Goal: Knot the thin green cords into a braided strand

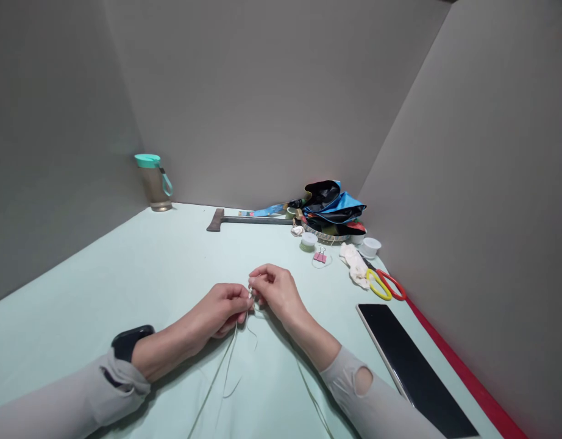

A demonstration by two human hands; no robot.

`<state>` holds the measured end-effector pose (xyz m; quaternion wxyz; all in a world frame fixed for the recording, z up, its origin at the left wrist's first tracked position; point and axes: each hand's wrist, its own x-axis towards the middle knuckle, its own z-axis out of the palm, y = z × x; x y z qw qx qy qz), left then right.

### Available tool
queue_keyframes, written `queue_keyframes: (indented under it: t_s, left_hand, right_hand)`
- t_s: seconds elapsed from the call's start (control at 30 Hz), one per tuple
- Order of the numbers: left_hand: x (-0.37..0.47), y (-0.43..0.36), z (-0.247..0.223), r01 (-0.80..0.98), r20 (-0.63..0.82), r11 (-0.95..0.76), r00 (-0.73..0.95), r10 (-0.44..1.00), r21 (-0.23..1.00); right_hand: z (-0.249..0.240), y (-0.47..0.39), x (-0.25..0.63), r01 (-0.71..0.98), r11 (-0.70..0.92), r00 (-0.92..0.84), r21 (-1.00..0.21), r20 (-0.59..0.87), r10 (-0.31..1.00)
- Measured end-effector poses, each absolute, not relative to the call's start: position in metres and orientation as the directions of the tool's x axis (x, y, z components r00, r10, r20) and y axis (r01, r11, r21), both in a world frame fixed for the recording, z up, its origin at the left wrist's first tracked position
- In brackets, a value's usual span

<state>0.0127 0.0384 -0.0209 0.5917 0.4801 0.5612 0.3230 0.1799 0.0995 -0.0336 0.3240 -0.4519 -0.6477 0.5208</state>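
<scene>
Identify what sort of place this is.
Probably a small craft workstation, perhaps in a booth: grey walls close behind a pale tabletop, with thin cords being worked and scissors at the right.

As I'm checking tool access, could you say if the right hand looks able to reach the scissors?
Probably yes: the right hand is near, and nothing covers the handles of the scissors, though its fingers are busy with thin cord.

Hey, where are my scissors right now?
In the head view, the scissors are on the right side of the table, beside the crumpled white cloth and just beyond the tablet.
</scene>
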Motion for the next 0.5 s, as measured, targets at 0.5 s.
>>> queue_keyframes:
  t_s: [0.5]
  left_hand:
    - [0.018,0.011,0.034,0.105,-0.102,0.093,0.092,0.990,0.990]
  right_hand:
    - [0.029,0.041,0.227,0.029,0.210,-0.477,-0.977,0.171,0.862]
